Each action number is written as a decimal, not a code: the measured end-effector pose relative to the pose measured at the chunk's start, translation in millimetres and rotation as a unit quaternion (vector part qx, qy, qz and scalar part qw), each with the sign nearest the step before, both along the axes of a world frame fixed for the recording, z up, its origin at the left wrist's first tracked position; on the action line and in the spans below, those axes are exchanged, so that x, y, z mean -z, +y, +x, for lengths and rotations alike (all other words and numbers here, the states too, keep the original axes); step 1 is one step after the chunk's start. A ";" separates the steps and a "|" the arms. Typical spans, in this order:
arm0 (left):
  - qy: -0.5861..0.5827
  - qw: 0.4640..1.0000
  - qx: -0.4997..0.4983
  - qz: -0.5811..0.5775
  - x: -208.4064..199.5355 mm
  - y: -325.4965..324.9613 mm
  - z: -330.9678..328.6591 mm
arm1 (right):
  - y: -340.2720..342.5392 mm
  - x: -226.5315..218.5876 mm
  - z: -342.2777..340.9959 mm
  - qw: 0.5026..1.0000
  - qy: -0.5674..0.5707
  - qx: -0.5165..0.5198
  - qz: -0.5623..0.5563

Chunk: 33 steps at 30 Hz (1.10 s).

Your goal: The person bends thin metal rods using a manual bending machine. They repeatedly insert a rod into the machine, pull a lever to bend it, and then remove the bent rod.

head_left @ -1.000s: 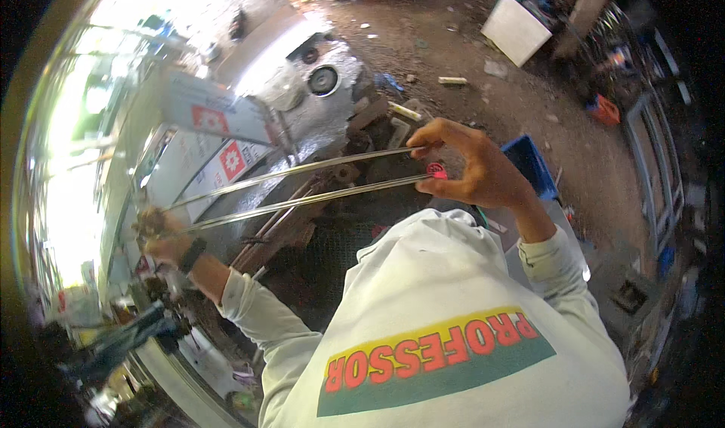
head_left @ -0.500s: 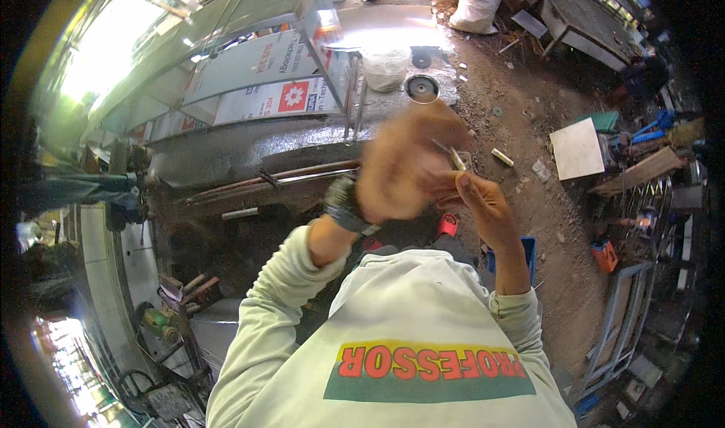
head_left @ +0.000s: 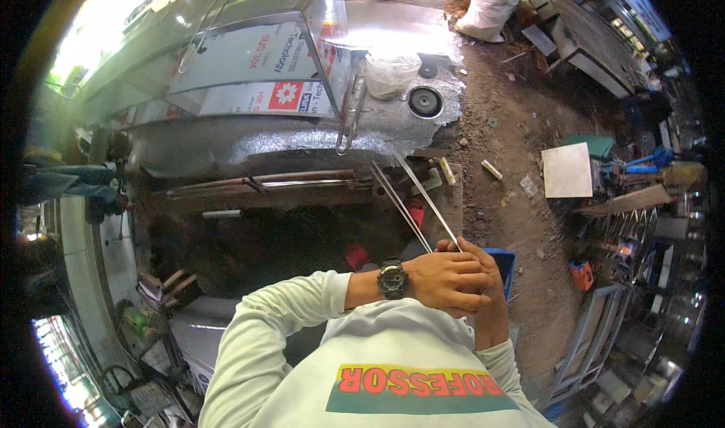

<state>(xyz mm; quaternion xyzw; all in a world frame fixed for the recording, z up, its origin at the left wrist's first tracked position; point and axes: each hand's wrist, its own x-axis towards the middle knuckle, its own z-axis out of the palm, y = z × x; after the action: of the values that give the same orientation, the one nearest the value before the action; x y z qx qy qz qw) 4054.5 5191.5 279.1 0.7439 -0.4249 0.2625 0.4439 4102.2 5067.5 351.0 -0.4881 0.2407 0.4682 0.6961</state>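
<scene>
My left hand (head_left: 453, 281), with a black watch (head_left: 393, 278) on its wrist, lies across my right hand (head_left: 485, 265) in front of my chest. From between the two hands, thin metal rods (head_left: 427, 197) stick out forward and to the left, their far ends spread apart. The fingers of both hands curl closed around the near ends. Much of my right palm is covered by the left hand, so which rod sits in which hand is hard to tell. Below the rods are a red shoe (head_left: 414, 215) and a second red shoe (head_left: 356, 256).
Ahead lies a shiny metal sheet (head_left: 264, 145) carrying a glass-sided case (head_left: 249, 65), a white bag (head_left: 391, 77) and a round black disc (head_left: 425, 102). A blue crate (head_left: 502, 265) stands by my right arm. A white square board (head_left: 566, 169) and an orange container (head_left: 581, 275) are farther right.
Both hands have come back toward my chest and down. The left hand, blurred before, now rests over the right. The metal rods now show plainly, sticking out from the hands.
</scene>
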 end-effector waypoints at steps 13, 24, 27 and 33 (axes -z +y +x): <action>0.256 0.924 -0.284 0.031 84.0 34.8 131.0 | 39.2 174.3 252.3 0.972 -0.180 -0.119 0.095; 0.517 0.691 -0.494 -0.112 175.3 47.4 97.6 | 175.2 490.4 328.1 0.947 0.023 0.104 0.303; 0.598 0.599 -0.515 -0.134 208.0 34.0 35.3 | 204.3 528.5 298.9 0.987 -0.025 0.004 0.160; 0.720 0.428 -0.512 -0.191 266.6 -10.1 -67.3 | 232.7 547.1 294.7 0.978 -0.163 -0.126 -0.013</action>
<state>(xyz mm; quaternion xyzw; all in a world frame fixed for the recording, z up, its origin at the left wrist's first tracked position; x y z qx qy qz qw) 3987.2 5181.4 12.4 0.6399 0.5689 -0.1152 0.5036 4396.9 5300.2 -196.1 -0.5937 0.0664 0.4633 0.6546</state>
